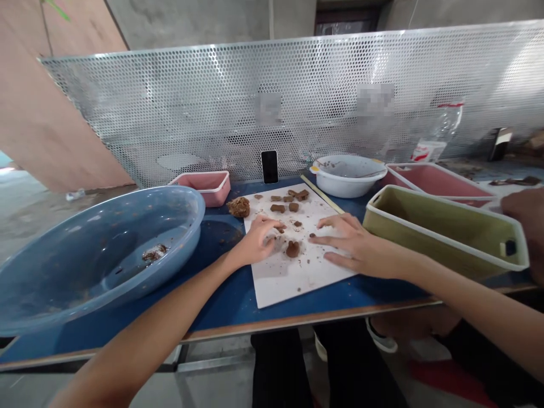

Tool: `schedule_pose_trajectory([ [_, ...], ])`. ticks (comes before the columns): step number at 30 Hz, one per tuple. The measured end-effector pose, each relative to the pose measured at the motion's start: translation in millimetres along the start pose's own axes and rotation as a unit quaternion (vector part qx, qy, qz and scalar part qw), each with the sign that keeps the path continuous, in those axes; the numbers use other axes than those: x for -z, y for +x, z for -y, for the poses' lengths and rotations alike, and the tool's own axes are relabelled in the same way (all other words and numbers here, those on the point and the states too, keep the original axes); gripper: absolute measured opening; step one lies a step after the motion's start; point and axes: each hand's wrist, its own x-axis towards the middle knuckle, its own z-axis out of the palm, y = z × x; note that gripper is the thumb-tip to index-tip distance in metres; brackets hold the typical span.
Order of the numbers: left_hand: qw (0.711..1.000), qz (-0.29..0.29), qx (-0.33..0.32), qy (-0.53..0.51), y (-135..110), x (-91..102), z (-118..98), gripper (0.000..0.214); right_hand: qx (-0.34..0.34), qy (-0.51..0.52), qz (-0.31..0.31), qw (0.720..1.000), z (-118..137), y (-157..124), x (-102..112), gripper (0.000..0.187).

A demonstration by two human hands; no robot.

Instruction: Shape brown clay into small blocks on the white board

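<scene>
A small rounded lump of brown clay (293,249) with bumps on top sits on the white board (276,286), between my two hands. My left hand (259,238) is at the lump's left, its fingers curved and the thumb apart from them. By its fingertips is a small clay bit; whether they touch it I cannot tell. On the other side, my right hand (351,241) hovers low over the board with fingers spread, close to a dark crumb (312,235). Several shaped clay pieces (277,208) lie farther back, and a rough clay chunk (238,207) is at the board's left edge.
A big blue basin (187,232) stands at left, with a pink tub (219,190) behind. At right are a green planter box (425,241), a pink box (442,178) and a white basin (351,184). A phone (269,166) leans against the perforated metal screen (191,113).
</scene>
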Motion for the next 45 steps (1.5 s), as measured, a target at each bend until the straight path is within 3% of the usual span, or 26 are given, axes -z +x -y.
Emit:
schedule_pose_trajectory([
  [4,1.0,0.016,0.015,0.019,-3,-2.4,-5,0.044,0.059,0.01,0.017,0.998,4,21,-35,0.047],
  [8,1.0,0.016,0.014,0.016,-3,-2.6,-6,0.044,0.074,0.004,0.001,0.997,1,24,-47,0.043],
  [39,0.999,0.043,0.002,-0.004,-2,-2.7,-13,0.036,0.103,0.023,-0.026,0.994,-2,24,-52,0.038],
  [45,0.995,0.083,0.048,-0.018,-1,-9.5,-15,0.068,0.091,0.038,-0.065,0.993,-7,24,-51,0.038],
])
